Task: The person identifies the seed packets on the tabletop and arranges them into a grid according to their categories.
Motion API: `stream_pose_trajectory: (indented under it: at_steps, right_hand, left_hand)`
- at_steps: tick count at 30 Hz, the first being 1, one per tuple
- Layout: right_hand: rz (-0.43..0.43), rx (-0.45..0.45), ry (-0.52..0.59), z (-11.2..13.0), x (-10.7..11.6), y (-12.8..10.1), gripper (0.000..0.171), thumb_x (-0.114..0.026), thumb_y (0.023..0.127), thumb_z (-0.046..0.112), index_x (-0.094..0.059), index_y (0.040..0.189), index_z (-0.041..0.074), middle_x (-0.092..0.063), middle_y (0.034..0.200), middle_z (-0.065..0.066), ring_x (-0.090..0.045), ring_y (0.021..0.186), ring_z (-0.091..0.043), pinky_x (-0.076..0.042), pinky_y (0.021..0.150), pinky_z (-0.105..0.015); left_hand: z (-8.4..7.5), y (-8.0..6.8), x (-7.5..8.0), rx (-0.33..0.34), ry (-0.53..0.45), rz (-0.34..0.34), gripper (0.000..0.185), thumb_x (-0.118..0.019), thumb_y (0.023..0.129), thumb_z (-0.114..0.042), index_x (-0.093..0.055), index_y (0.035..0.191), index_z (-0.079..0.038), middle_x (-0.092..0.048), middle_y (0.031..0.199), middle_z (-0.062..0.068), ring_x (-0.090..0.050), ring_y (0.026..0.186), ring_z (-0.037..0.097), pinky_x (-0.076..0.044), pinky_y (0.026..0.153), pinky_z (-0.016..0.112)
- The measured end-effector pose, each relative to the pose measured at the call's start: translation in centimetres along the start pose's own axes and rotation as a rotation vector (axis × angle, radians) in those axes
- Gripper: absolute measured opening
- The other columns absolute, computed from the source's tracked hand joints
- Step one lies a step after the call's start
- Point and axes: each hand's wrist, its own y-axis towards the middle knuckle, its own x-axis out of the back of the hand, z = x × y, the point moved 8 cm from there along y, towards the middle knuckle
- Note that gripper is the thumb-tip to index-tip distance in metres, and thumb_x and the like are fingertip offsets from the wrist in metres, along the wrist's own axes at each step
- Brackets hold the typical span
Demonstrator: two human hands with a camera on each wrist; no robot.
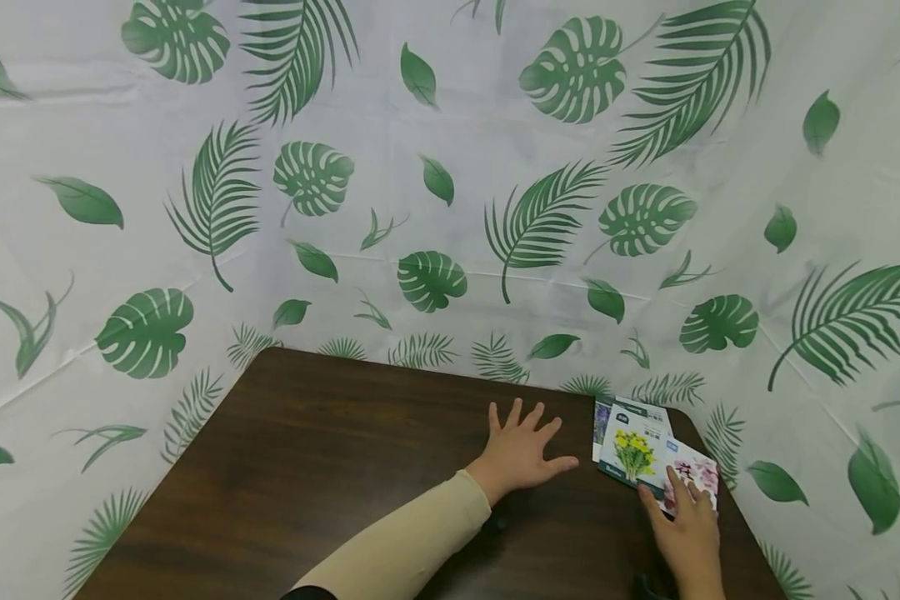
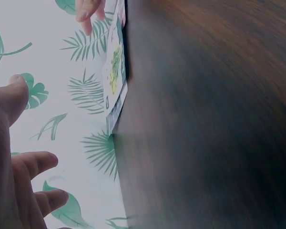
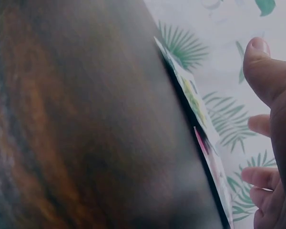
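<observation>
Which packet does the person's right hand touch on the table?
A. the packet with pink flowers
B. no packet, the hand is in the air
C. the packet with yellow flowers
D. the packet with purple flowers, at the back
A: in the head view the fingertips of the right hand lie on the packet with pink flowers, beside the packet with yellow flowers.

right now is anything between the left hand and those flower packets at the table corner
Nothing visible. The left hand lies flat with spread fingers on the dark brown wooden table, and only bare tabletop separates it from the overlapping flower seed packets. The right hand touches the pink-flowered packet from the near side.
</observation>
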Motion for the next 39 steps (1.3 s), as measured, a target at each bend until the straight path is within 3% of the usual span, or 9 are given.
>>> stream_pose_trajectory:
  at_steps: [21,27,32,36,39]
  right_hand:
    - [-0.033,0.015,0.050,-0.2,0.3,-0.5,0.085,-0.059,0.108,0.060,-0.038,0.167,0.003,-0.026,0.164,-0.046,-0.026,0.153,-0.065,-0.023,0.122,-0.079]
    - [-0.036,-0.008,0.095,0.0,0.1,-0.1,0.084,-0.060,0.108,0.059,-0.037,0.168,0.003,-0.025,0.164,-0.045,-0.026,0.153,-0.063,-0.025,0.122,-0.081]
    - [-0.073,0.024,0.171,0.4,0.1,0.1,0.079,-0.062,0.109,0.053,-0.041,0.166,0.003,-0.030,0.162,-0.042,-0.028,0.152,-0.061,-0.028,0.120,-0.079]
    - [-0.076,0.051,0.256,0.3,-0.1,-0.2,0.068,-0.063,0.111,0.043,-0.048,0.161,0.001,-0.033,0.163,-0.041,-0.022,0.159,-0.060,-0.024,0.125,-0.079]
    - [-0.076,0.049,0.288,0.1,-0.1,-0.3,0.062,-0.061,0.112,0.042,-0.051,0.158,0.000,-0.032,0.165,-0.041,-0.020,0.161,-0.060,-0.021,0.127,-0.079]
  left_hand:
    - [-3.5,2.0,-2.7,-0.072,0.040,0.025,0.080,-0.032,0.101,-0.088,-0.038,0.168,-0.045,-0.030,0.181,-0.005,-0.023,0.170,0.035,-0.016,0.132,0.076]
    - [-4.1,2.5,-3.4,-0.099,0.039,0.073,0.077,-0.036,0.103,-0.085,-0.040,0.168,-0.044,-0.031,0.180,-0.005,-0.025,0.170,0.032,-0.022,0.133,0.071]
    - [-4.7,2.7,-4.7,-0.148,0.043,0.140,0.076,-0.037,0.104,-0.083,-0.039,0.169,-0.043,-0.029,0.181,-0.006,-0.028,0.169,0.026,-0.034,0.133,0.058]
    - [-5.3,2.3,-6.3,-0.184,0.048,0.207,0.078,-0.038,0.104,-0.082,-0.038,0.170,-0.039,-0.026,0.182,-0.005,-0.026,0.170,0.022,-0.037,0.133,0.052]
    - [-6.1,2.3,-6.8,-0.211,0.057,0.221,0.081,-0.039,0.105,-0.081,-0.038,0.171,-0.034,-0.026,0.182,-0.004,-0.025,0.170,0.019,-0.037,0.133,0.047]
